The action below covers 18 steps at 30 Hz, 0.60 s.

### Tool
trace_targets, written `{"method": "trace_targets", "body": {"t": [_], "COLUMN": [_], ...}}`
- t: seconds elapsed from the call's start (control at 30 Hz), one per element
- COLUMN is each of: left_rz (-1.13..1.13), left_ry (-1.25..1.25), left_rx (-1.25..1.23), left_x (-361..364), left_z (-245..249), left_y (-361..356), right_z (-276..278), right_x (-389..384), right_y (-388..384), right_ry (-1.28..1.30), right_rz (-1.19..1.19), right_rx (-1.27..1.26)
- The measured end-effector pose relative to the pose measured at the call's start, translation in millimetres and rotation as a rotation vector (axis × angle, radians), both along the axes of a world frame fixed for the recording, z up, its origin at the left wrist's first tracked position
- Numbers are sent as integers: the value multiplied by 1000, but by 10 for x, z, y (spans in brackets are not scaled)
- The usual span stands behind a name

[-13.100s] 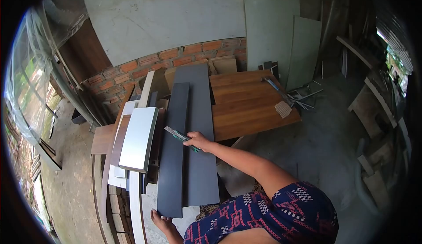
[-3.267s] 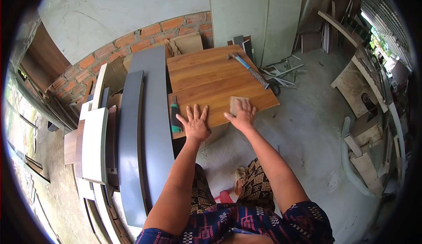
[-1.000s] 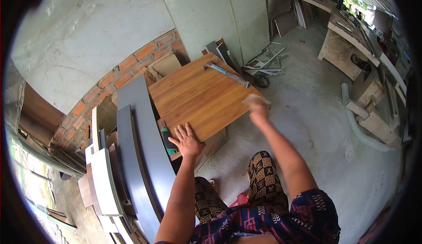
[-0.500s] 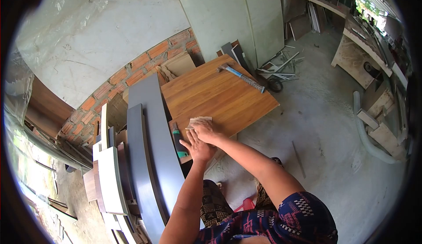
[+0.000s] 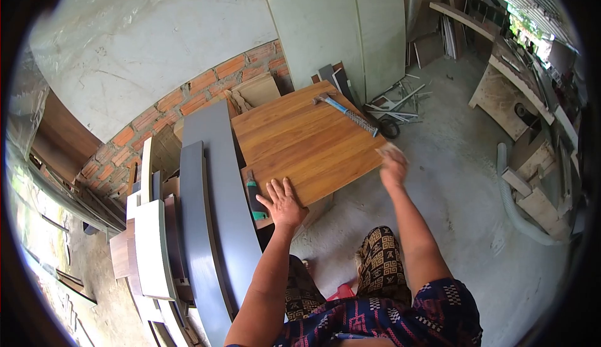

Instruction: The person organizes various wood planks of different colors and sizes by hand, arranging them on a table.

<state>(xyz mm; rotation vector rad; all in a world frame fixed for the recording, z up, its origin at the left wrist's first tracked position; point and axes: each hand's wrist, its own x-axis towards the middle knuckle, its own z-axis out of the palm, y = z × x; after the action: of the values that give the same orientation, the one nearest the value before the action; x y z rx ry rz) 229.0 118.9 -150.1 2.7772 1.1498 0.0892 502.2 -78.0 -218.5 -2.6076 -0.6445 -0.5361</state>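
Note:
A wood-grain board (image 5: 300, 140) lies flat in front of me. My left hand (image 5: 285, 204) rests palm down on its near edge, fingers spread. Beside those fingers, on the left, is a hand tool (image 5: 255, 200) with a black and green handle and a metal tip. My right hand (image 5: 394, 170), slightly blurred, is at the board's right corner, closed around a folded pale tan piece (image 5: 382, 150) that looks like a pad or cloth. Farther back on the board lies a claw hammer (image 5: 346, 115) with a blue and grey handle.
Dark grey panels (image 5: 219, 222) run along the board's left side, next to stacked white and brown boards (image 5: 154, 247). Pale green sheets (image 5: 382, 40) lean on the wall behind. Thin metal offcuts (image 5: 397, 103) lie on the floor. A wooden bench (image 5: 501, 90) and grey hose (image 5: 516, 215) stand right.
My right hand has swept from beside my left hand to the board's right corner with the tan piece. My left hand has stayed near the same spot, its fingers now uncovered.

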Motion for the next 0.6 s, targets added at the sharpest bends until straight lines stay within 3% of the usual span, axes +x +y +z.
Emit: {"method": "trace_targets", "body": {"t": [0.03,0.07,0.1,0.13,0.17,0.2,0.23,0.27,0.33,0.43,0.47,0.57,0.6], "left_rz": [-1,-7,-8,4,-2,0,1,2,-20,-25,-33,109,158], "left_ry": [-4,-1,2,6,3,4,4,5,5,-44,-72,-202,-224], "left_rx": [5,1,-6,-18,-3,13,32,12,-22,-101,-145,95,158], "left_x": [-4,-1,4,-19,-36,-29,-32,-50,-70,-58,-69,-72,-82], "left_z": [-15,2,28,38,-2,-70,-98,-76,-24,-61,-49,-292,-368], "left_y": [4,3,-5,-11,-9,8,31,36,33,133,152,411,532], "right_z": [-104,-220,-291,-999,-1213,-1273,-2452,-1788,-1405,-1260,-1233,-809,-998], "right_x": [91,173,170,433,367,224,803,168,-486,-797,-875,-1163,-1184], "right_y": [-294,-646,-1027,-1655,-2089,-2341,-3237,-3022,-2897,-2741,-2633,-1998,-1854], "right_ry": [-52,285,403,327,123,192,336,693,842,928,972,1031,1007], "right_rz": [73,-237,-312,-165,-227,-454,-190,-331,-390,-626,-621,-587,-456], "right_rx": [402,289,520,758,507,447,830,1360,1732,1679,1642,1442,1440]}}
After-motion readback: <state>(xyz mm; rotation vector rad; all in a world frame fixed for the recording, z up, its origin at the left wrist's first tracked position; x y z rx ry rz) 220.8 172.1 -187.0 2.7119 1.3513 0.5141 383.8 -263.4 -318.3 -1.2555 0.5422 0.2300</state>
